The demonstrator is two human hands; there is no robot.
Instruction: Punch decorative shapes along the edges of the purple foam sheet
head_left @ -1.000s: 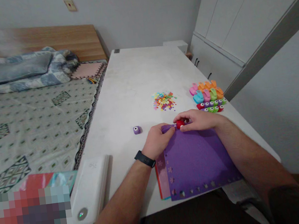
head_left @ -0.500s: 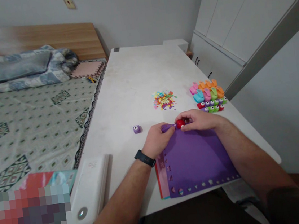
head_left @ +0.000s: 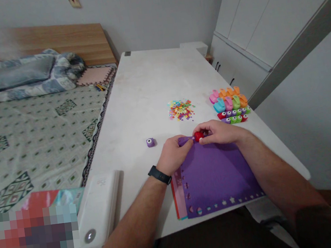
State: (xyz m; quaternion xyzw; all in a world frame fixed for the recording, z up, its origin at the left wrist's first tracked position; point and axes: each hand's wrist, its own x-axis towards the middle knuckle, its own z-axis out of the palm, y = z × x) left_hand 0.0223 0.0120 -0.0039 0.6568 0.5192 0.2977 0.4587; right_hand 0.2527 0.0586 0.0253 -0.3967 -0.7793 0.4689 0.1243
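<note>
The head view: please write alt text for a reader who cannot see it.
The left hand holds the far edge of a purple sheet, where the right hand grips a red punch; beyond, on a white table, lie confetti and rows of punches.

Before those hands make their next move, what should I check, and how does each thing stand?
1. Sheet held: ok. The left hand grips the purple sheet near its far left corner.
2. Punch in hand: ok. The right hand holds the red punch at the sheet's far edge.
3. Edge fully in the punch's slot: cannot tell; the slot is not visible.
4. Sheets squared up: not ok. A pink sheet shows past the purple one's left side.
5. Loose cutouts apart from the hands: ok. They lie beyond them.
6. Purple punch out of the way: ok. It sits left of the left hand.
</note>
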